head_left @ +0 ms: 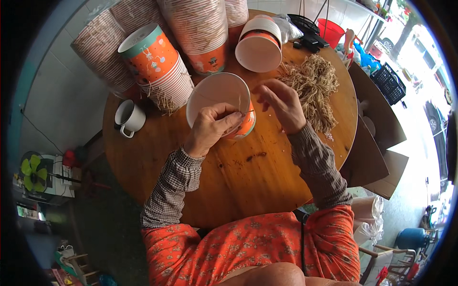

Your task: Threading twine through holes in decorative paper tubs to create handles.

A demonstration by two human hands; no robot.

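My left hand [217, 125] is closed in a pinch at the near rim of a paper bucket [210, 95], white inside and orange outside. A thin piece of twine [249, 111] sticks out from between its thumb and finger. The bucket leans on the table with its mouth toward me. Just right of its rim, my right hand [282, 102] hovers with loosely bent fingers apart, and no thing shows in them. Beyond that hand lies a big heap of tan twine cords [315, 88].
Tall stacks of paper buckets [193, 28] stand at the back of the round wooden table [238, 190]. A white enamel mug [131, 117] sits at the left. More buckets [259, 50] lie tipped at the back. Right of the table is an open cardboard box [369, 152].
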